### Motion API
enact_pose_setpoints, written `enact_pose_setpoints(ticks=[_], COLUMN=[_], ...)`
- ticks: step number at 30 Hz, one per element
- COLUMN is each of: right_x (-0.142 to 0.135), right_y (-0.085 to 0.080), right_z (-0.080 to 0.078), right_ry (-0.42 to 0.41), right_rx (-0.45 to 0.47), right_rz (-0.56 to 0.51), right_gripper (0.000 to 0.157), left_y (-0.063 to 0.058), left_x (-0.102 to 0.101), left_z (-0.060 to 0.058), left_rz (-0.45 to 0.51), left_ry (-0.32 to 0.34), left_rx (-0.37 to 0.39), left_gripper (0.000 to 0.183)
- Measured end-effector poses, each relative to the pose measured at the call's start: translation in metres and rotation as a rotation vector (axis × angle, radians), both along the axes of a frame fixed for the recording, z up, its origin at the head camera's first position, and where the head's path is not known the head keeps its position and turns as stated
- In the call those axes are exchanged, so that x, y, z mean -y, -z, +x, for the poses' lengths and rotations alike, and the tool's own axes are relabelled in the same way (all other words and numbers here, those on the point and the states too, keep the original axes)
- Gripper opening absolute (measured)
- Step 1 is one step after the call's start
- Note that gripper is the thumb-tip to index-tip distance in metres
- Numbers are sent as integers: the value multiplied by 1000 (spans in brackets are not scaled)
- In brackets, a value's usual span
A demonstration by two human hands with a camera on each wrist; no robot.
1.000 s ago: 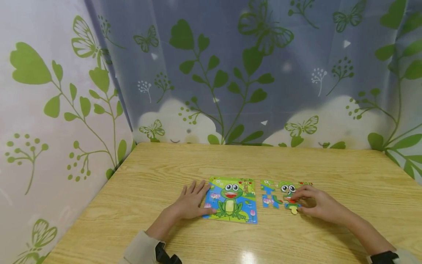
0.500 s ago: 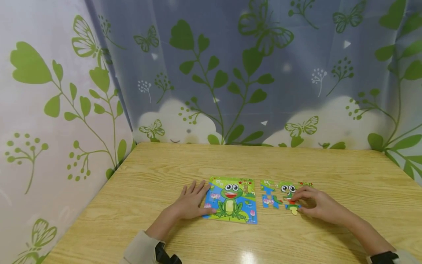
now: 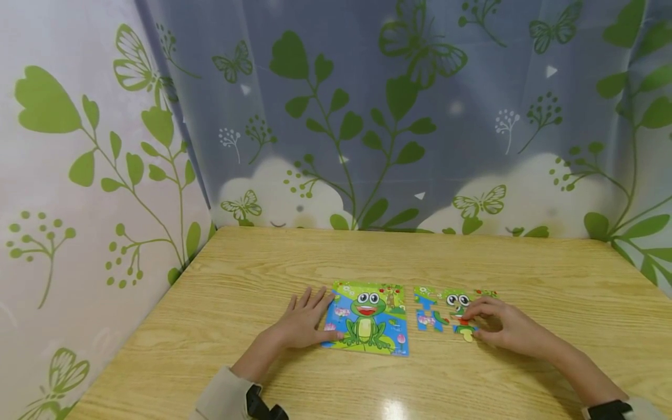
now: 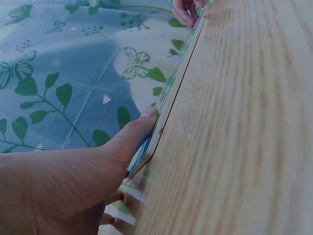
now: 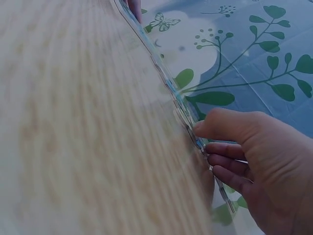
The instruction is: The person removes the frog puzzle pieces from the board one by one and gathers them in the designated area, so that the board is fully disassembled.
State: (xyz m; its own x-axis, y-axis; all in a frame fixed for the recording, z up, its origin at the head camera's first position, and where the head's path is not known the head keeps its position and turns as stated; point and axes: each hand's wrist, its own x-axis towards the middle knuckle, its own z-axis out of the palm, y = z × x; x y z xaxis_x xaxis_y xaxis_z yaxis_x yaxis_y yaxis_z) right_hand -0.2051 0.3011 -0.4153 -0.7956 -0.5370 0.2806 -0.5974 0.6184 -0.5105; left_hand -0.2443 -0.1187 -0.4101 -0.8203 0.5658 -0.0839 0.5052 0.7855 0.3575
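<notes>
A square frog picture board (image 3: 367, 319) lies flat on the table. My left hand (image 3: 301, 324) rests at its left edge with fingers spread and the thumb (image 4: 142, 122) on top of the board. To the right is a group of loose frog jigsaw pieces: a flower corner piece (image 3: 425, 296), a pink-lily piece (image 3: 429, 320) and an eyes piece (image 3: 458, 298). My right hand (image 3: 506, 326) pinches a frog-body jigsaw piece (image 3: 465, 333) between bent fingers and thumb, low against the table. The fingers hide part of the group.
The wooden table (image 3: 336, 385) reaches back to a blue curtain (image 3: 336, 128) printed with leaves and butterflies. A pale printed curtain (image 3: 79, 175) hangs along the left side. Dark straps are around both wrists.
The frog-body piece under my right hand has shifted slightly, so a gap now shows between it and the piece above. My left hand keeps its place on the board.
</notes>
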Motion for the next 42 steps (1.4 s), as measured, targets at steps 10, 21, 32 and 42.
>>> enact_pose_setpoints(ticks=[10,21,32,42], right_x=[18,68,121,134], right_y=[-10,-17,-16,-14], right_z=[-1,-16,-30,-34], right_ry=[-25,-89,-71,-50], right_rx=[-55,36,88,64], right_rz=[-49,-32,114,179], right_gripper=[20,21,36,35], left_y=[0,0,1,-1], left_x=[1,1,0,0], left_z=[0,0,0,1], left_rz=[6,4,0,-6], left_ry=[5,8,5,0], left_rx=[0,10,8,13], left_gripper=[86,87,86,86])
